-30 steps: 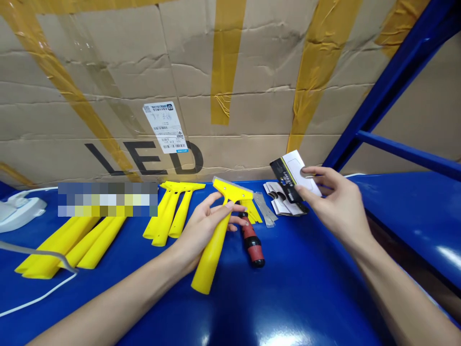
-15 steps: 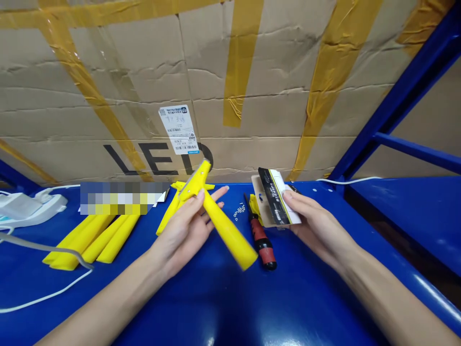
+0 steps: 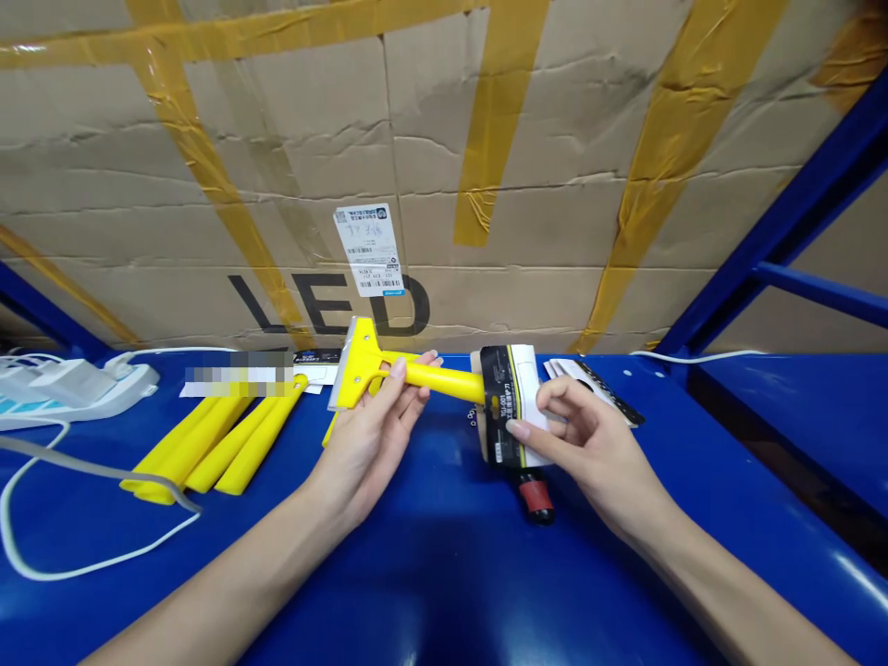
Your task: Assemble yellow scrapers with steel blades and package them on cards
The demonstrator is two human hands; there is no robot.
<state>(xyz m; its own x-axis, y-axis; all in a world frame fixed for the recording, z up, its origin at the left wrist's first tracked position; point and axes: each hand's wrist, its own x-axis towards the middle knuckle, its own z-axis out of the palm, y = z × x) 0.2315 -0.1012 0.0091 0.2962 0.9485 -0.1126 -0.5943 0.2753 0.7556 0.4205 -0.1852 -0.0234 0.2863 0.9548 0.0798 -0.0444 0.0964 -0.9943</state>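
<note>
My left hand (image 3: 375,425) grips a yellow scraper (image 3: 444,380) near its head, with the blade edge facing left. The scraper lies almost level, and the end of its handle meets the left side of a black and white cardboard sleeve (image 3: 510,407). Whether the handle tip is inside the sleeve or behind it I cannot tell. My right hand (image 3: 589,435) pinches the sleeve by its right side, thumb in front. Under the sleeve, a red and black screwdriver (image 3: 536,498) shows only its handle end. Small metal screws (image 3: 474,418) are partly hidden beside the sleeve.
Several yellow scrapers (image 3: 201,435) lie at the left, partly blurred out. A white power strip (image 3: 90,393) and cables (image 3: 42,578) are at the far left. Flat printed cards (image 3: 597,388) lie behind my right hand. A large taped carton (image 3: 416,166) stands along the back.
The scraper has turned from slanting down to nearly level, its handle end now at the sleeve. The sleeve has moved slightly left across the screwdriver, relative to the table. The view has shifted a little.
</note>
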